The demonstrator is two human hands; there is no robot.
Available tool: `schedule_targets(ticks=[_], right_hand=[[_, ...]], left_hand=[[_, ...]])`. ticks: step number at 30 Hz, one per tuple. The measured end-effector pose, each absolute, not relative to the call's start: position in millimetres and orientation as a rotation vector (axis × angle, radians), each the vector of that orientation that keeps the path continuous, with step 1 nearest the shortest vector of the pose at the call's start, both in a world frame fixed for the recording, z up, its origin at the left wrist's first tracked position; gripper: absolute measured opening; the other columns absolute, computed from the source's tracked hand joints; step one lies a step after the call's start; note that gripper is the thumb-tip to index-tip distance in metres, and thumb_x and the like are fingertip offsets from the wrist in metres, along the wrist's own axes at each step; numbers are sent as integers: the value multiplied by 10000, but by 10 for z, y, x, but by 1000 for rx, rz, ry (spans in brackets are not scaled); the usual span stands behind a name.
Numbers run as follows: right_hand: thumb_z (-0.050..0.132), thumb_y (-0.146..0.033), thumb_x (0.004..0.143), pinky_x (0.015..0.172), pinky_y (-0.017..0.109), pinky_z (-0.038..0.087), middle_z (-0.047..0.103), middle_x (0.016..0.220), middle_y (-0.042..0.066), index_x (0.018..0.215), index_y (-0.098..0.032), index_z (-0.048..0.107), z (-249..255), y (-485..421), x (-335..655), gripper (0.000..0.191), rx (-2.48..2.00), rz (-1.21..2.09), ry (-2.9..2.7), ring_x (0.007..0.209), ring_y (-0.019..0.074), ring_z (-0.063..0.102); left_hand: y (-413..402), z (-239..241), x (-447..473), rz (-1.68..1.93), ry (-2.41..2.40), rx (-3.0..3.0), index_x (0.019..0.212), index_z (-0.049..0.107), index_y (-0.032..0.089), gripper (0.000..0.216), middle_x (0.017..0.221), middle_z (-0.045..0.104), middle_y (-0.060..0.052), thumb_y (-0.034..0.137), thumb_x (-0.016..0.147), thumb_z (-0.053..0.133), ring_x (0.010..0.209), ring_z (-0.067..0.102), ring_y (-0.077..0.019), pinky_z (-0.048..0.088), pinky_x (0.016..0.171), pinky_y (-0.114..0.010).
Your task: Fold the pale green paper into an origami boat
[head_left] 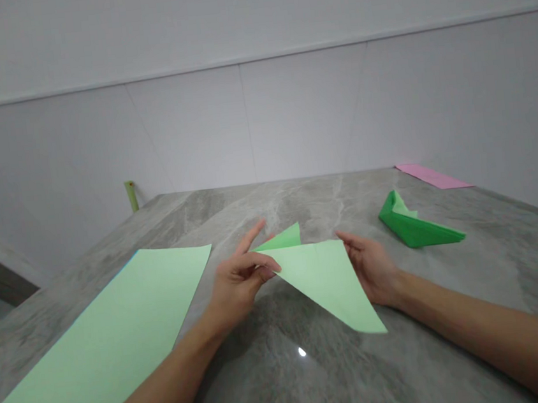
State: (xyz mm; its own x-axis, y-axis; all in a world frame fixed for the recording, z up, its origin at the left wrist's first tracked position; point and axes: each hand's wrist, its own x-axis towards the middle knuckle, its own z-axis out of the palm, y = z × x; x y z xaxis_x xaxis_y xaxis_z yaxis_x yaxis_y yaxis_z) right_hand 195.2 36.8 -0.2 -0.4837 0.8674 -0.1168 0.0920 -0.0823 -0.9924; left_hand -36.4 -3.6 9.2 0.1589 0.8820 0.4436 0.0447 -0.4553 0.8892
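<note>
A folded sheet of light green paper (327, 275) is held up over the table, with a slanted lower edge and a point at lower right. My left hand (241, 278) pinches its left end between thumb and finger, another finger stretched out beyond. Behind its top edge stands a brighter green flap (285, 237). My right hand (372, 267) is at the paper's right edge, fingers loosely apart, fingertips by the upper right corner; the paper partly covers this hand. Whether it presses on the paper is hard to see.
Left of my arm lies a stack of large light green sheets (113, 327) on the grey marbled table (288, 379). A darker green folded paper piece (416, 228) rests at right. Pink paper (432, 176) lies at the back right, and a green strip (131, 196) stands back left. A white wall (289, 116) borders the far edge.
</note>
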Motion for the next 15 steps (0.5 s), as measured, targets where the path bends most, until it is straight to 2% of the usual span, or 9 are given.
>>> schedule_targets(ticks=[3, 5, 7, 9, 11, 12, 15], right_hand=[[43, -636, 895, 890, 460, 490, 706, 1045, 188, 1029, -82, 678, 51, 400, 2011, 854, -917, 1996, -1358, 1026, 305, 656], [107, -658, 895, 901, 452, 488, 698, 1071, 193, 1012, -78, 683, 65, 380, 2013, 826, -814, 2149, -1224, 1041, 306, 649], [289, -572, 914, 889, 431, 500, 707, 1061, 178, 1006, -84, 689, 57, 350, 1994, 638, -748, 2211, -1134, 1011, 293, 664], [497, -391, 873, 846, 402, 522, 724, 1024, 151, 1019, -100, 690, 29, 326, 1964, 378, -753, 2194, -1096, 936, 272, 690], [623, -249, 786, 803, 376, 536, 739, 975, 126, 1016, -116, 693, -14, 315, 1929, 274, -794, 2099, -1074, 849, 250, 704], [663, -224, 753, 786, 365, 539, 744, 946, 116, 998, -121, 698, -38, 313, 1910, 268, -813, 2027, -1061, 811, 241, 705], [746, -261, 698, 729, 338, 541, 750, 847, 85, 896, -133, 715, -110, 307, 1861, 238, -861, 1778, -1027, 713, 212, 689]], left_hand=[[-50, 121, -376, 1246, 822, 1576, 709, 648, 182, 277, 1505, 359, -69, 449, 763, 698, 1263, 489, -330, 432, 988, -466], [-72, 151, -380, 1175, 799, 1536, 658, 630, 176, 382, 1467, 422, -75, 546, 705, 713, 1279, 466, -345, 416, 994, -485], [-94, 175, -383, 1123, 773, 1495, 626, 638, 174, 397, 1429, 473, -83, 555, 662, 742, 1276, 463, -360, 421, 982, -493], [-105, 180, -384, 1085, 738, 1422, 644, 669, 174, 340, 1408, 496, -94, 500, 663, 762, 1234, 503, -361, 461, 932, -473], [-95, 164, -378, 1064, 719, 1290, 719, 695, 178, 267, 1314, 575, -114, 435, 689, 760, 1104, 600, -318, 508, 843, -419], [-82, 149, -371, 1063, 727, 1212, 763, 696, 180, 246, 1201, 640, -115, 411, 703, 753, 994, 648, -278, 525, 783, -382], [-28, 95, -344, 1105, 827, 1058, 911, 676, 190, 255, 832, 695, -38, 349, 724, 745, 701, 657, -162, 521, 645, -286]])
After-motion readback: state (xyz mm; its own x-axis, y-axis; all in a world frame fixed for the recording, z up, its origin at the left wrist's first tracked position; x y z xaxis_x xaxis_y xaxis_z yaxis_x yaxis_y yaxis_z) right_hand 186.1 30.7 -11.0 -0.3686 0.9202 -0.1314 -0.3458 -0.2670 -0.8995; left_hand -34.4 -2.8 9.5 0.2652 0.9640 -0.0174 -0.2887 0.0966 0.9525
